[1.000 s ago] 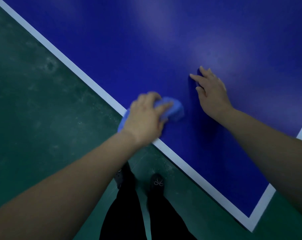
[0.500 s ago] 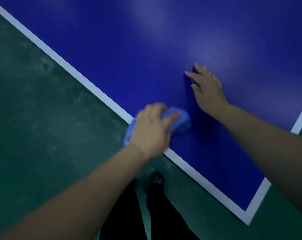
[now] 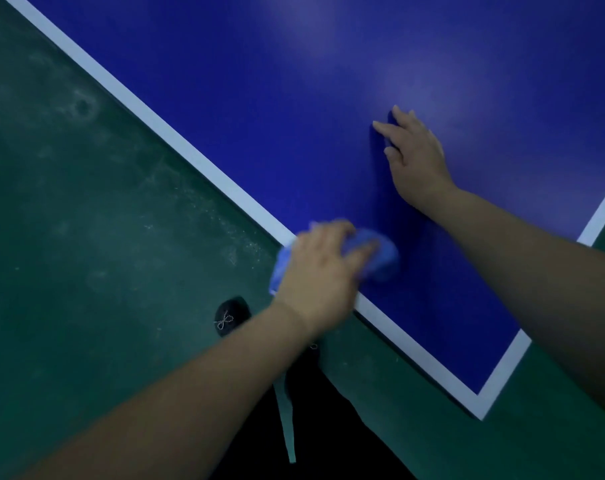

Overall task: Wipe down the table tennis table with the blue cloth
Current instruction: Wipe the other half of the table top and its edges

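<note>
Head view first: our left hand (image 3: 320, 271) grips the bunched blue cloth (image 3: 380, 259), fingers curled over the top of it, and presses it on the counter (image 3: 294, 98) right at the white edge line (image 3: 197, 157). Part of the cloth sticks out behind the left hand, past the edge. Our right hand (image 3: 415, 157) lies flat on the blue surface, further in from the cloth and well apart from it, fingers straight and spread a little, holding nothing.

We judge the step in hand to be wiping the strip along the near edge. To do it well we should keep the cloth flat under the palm, press evenly, overlap each pass, and carry the strokes on to the corner near our right forearm. The right hand serves as a brace; it will need to move before we wipe the patch under it.

Below our left forearm a dark shoe (image 3: 230, 317) stands on the green floor (image 3: 86, 237), which looks dusty. Nothing lies on the counter between the hands.
</note>
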`<state>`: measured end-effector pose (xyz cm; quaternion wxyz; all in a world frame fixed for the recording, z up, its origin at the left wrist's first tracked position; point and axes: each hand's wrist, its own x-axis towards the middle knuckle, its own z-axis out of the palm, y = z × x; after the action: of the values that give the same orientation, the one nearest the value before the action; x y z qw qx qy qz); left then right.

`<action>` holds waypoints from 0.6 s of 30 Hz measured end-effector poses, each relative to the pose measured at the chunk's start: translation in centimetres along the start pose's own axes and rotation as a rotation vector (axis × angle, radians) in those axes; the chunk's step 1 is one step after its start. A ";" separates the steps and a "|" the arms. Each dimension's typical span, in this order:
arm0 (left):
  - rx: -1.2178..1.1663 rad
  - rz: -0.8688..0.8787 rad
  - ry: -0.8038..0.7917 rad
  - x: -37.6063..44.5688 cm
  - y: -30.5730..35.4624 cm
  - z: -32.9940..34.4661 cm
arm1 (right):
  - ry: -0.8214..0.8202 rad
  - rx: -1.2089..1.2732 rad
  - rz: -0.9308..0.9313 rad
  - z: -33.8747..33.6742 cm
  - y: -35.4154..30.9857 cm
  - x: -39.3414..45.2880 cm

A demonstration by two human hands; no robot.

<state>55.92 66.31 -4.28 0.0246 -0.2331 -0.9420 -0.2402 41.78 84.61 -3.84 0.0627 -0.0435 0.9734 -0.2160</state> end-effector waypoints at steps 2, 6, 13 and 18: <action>-0.055 0.217 -0.142 -2.2 0.6 -0.1 | -0.001 0.002 0.004 0.0 -0.1 -0.1; -0.057 0.163 -0.005 -4.0 -5.0 -2.1 | 0.016 0.004 0.045 0.2 -1.0 -0.2; -0.688 -1.049 0.607 -1.8 -13.8 -4.1 | 0.019 0.148 -0.013 1.8 -5.8 0.9; -1.285 -1.340 0.848 3.6 -15.2 -2.0 | -0.047 0.146 -0.243 4.9 -12.8 4.3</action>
<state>45.77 55.13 -8.64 0.0869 0.4769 -0.4857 -0.7274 38.94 70.55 -3.19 0.0617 -0.1615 0.9409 -0.2913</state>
